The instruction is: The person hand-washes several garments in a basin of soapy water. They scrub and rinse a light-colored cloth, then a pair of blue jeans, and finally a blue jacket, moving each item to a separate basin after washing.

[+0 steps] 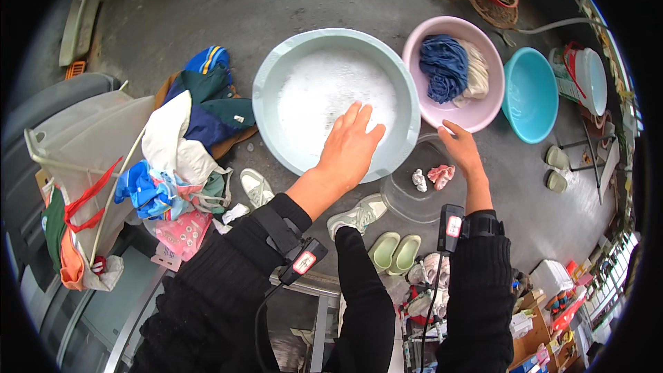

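Observation:
A large pale blue-green basin [266, 114] holds water with white suds [331, 86]. Over its near right side is my left hand [349, 146], empty, its fingers spread toward the foam; whether the fingertips touch the suds I cannot tell. My right hand [464, 152] has its fingers apart and nothing in them, near the close edge of a pink basin [412, 52]. Inside that basin lie a twisted dark blue cloth [443, 65] and a cream cloth [474, 72]. Below my right hand, a clear tub [414, 208] contains a small white cloth [419, 179] and a pink one [440, 176].
A turquoise basin [530, 97] and a white bucket [590, 83] stand at the right. Mixed clothes [207, 107] are heaped on the left beside a pale hamper [90, 135]. Green slippers [395, 252] lie near my feet. Small stools and a basket are farther off.

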`<control>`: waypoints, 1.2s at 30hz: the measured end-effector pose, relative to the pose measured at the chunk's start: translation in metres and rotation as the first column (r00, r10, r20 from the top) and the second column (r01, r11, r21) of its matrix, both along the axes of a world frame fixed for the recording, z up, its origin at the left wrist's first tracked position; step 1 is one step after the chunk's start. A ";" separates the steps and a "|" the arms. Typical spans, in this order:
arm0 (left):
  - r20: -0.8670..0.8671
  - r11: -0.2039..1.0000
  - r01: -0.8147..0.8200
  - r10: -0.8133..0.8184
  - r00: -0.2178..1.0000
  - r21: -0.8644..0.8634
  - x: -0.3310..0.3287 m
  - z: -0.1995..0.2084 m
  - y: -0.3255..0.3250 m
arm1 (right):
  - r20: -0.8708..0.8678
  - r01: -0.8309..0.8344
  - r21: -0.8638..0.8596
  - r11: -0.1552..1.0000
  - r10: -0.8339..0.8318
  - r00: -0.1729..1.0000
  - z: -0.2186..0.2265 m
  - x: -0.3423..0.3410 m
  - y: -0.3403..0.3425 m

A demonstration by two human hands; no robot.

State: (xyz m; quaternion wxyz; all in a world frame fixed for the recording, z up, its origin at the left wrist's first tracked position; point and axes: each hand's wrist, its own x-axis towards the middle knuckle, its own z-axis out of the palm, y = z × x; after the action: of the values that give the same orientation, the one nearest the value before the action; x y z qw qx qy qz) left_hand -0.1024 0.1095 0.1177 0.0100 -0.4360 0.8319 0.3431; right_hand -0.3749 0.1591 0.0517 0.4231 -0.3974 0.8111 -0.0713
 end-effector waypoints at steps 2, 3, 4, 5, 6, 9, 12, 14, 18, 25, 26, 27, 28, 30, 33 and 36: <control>0.078 0.997 -0.056 0.051 0.996 0.062 0.046 -0.006 0.022 | -0.033 0.004 -0.037 0.999 -0.005 0.999 0.000 0.016 0.006; 0.159 0.987 -0.066 0.042 0.986 0.149 0.069 -0.008 0.031 | 0.036 0.075 -0.033 0.997 -0.074 0.997 0.000 0.034 0.005; 0.094 0.970 -0.197 0.185 0.978 0.141 0.090 -0.011 0.037 | 0.129 0.115 -0.027 0.993 -0.111 0.985 0.003 0.053 0.004; 0.122 0.927 -0.297 0.276 0.954 0.228 0.106 -0.014 0.040 | 0.134 0.143 -0.128 0.981 -0.126 0.983 0.007 0.076 0.004; -0.035 0.869 -0.447 0.464 0.885 0.213 0.117 -0.017 0.043 | 0.025 0.103 -0.311 0.945 -0.100 0.995 0.009 0.103 0.005; -0.336 0.856 -0.503 0.511 0.791 0.117 0.135 -0.028 0.041 | -0.204 -0.064 -0.455 0.888 -0.034 0.978 0.008 0.172 0.004; -0.007 0.952 -0.220 0.227 0.974 0.213 0.166 -0.030 0.036 | -0.234 -0.314 0.087 0.945 0.326 0.916 -0.001 0.222 0.014; 0.125 0.950 -0.288 0.274 0.954 0.117 0.213 -0.021 0.038 | -0.131 -0.359 0.144 0.922 0.378 0.917 -0.010 0.237 0.018; 0.334 0.846 -0.443 0.527 0.781 -0.297 0.354 0.010 0.049 | -0.052 -0.266 0.030 0.964 0.267 0.962 -0.020 0.251 0.026; 0.359 0.283 -0.942 0.911 0.206 -0.179 0.546 0.023 0.071 | 0.158 -0.121 -0.110 0.987 0.137 0.978 0.017 0.323 0.028; 0.240 -0.073 -0.997 0.968 -0.068 0.014 0.551 0.026 0.074 | 0.165 -0.081 -0.104 0.991 0.097 0.981 0.028 0.346 0.030; 0.051 -0.126 -0.978 0.992 -0.119 0.168 0.546 0.032 0.079 | 0.298 -0.044 0.018 0.999 0.037 0.954 0.040 0.366 0.028; -0.085 -0.200 -0.919 0.967 -0.242 0.340 0.536 0.041 0.084 | 0.484 0.139 0.219 0.966 -0.231 0.844 0.051 0.393 0.028; -0.158 -0.232 -0.717 0.888 -0.432 0.657 0.494 0.072 0.098 | 0.696 0.053 0.408 0.911 -0.348 0.628 0.081 0.434 0.029; 0.021 -0.166 -0.403 0.940 -0.341 0.900 0.421 0.128 0.119 | 0.707 0.035 0.699 0.715 -0.697 0.118 0.118 0.486 0.033; -0.103 0.191 -0.261 0.943 0.315 0.946 0.398 0.154 0.125 | 0.886 0.058 0.394 0.917 -0.395 0.242 0.135 0.503 0.033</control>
State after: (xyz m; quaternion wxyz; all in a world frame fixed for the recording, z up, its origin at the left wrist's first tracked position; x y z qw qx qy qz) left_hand 0.2955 0.2344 0.2721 -0.2634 -0.5316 0.2135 0.7761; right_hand 0.1281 0.1923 0.1866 0.8589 -0.0871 0.4438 -0.2403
